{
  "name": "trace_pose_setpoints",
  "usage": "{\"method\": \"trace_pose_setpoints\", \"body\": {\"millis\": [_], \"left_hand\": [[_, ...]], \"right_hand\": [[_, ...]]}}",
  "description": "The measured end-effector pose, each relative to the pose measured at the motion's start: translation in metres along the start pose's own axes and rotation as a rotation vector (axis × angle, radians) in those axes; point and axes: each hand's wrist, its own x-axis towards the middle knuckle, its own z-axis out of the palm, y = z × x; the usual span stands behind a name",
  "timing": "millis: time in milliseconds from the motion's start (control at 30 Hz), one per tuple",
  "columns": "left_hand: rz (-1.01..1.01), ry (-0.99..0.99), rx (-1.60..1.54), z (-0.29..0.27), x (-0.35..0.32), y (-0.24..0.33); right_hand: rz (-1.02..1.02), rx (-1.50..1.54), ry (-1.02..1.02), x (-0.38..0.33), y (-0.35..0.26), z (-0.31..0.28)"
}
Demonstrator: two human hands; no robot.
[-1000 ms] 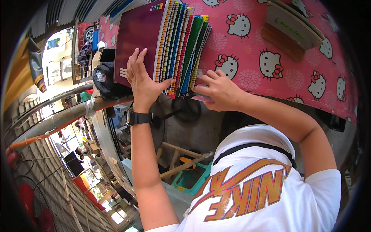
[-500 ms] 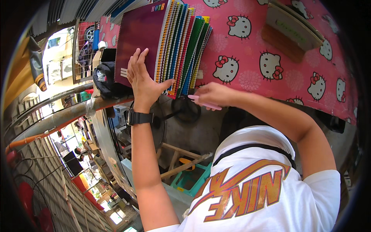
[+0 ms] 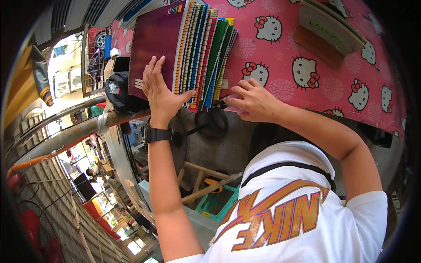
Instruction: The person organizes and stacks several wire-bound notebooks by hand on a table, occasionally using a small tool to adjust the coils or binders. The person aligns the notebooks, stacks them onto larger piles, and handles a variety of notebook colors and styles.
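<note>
A thick stack of spiral notebooks stands at the table's near left edge, its many coloured bindings fanned out on the right side. The top one has a maroon cover. My left hand lies spread on that cover's near part, its thumb stretched toward the bindings. Close to the stack's near right corner, my right hand is closed around a slim pink object. The fingers hide much of it, so its exact kind does not show.
A pink patterned cloth covers the table. A brown wooden block-like holder stands at the far right. More bound books line the far left. Below the table edge are a fan, a wooden frame and a teal crate.
My right hand has turned and risen slightly, with its knuckles higher and less of the pink object showing. My left hand stays on the cover.
</note>
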Motion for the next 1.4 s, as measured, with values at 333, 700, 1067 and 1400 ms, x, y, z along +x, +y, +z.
{"method": "trace_pose_setpoints", "body": {"millis": [333,700,1067,1400], "left_hand": [[0.011,0.005,0.007,0.0,0.0,-0.001],[0.008,0.003,0.016,0.001,-0.001,-0.001],[0.013,0.007,0.008,0.0,0.0,0.0],[-0.001,0.006,-0.066,-0.007,0.003,-0.01]], "right_hand": [[-0.053,-0.039,0.003,0.002,0.002,-0.002],[-0.091,0.061,-0.053,0.004,0.016,-0.001],[0.544,0.763,-0.463,0.017,0.007,-0.016],[0.504,-0.397,0.092,-0.029,0.049,-0.061]]}}
